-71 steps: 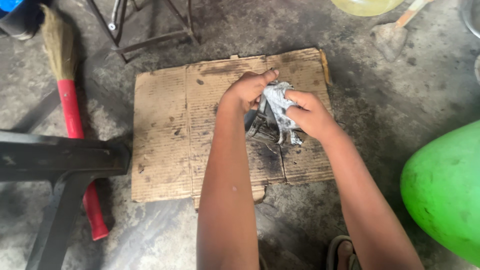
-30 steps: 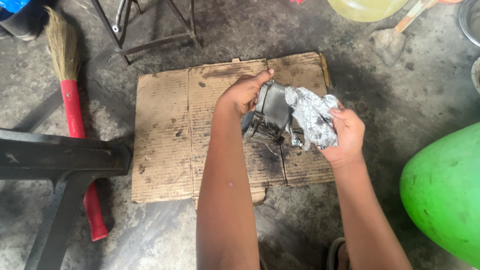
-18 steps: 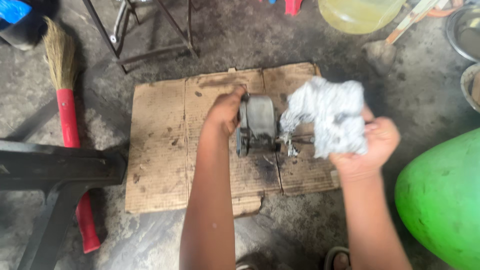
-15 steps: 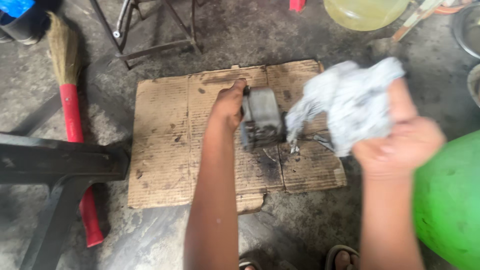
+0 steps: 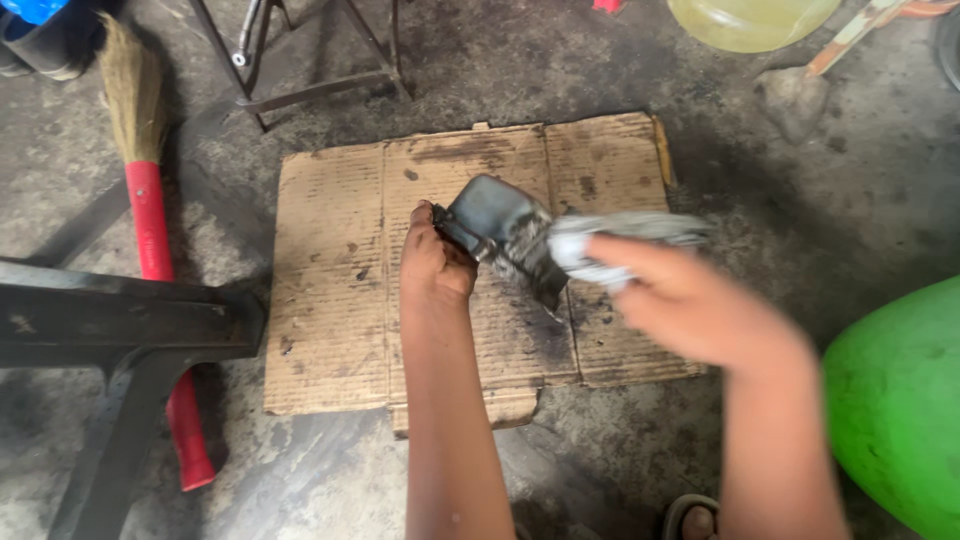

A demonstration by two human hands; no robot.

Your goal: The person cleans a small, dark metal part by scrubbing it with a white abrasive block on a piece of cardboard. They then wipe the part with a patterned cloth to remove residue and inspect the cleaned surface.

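Left hand gripped the left end of a greasy metal part, fingers closed around it, holding it tilted just above a stained cardboard sheet on the concrete floor. Right hand, blurred, clutched a grey rag pressed against the part's right end. A red-handled broom lay to the left, well apart.

Floor was grimy stained concrete, flattened cardboard laid on it, red-handled broom alongside, dark metal frame at left.
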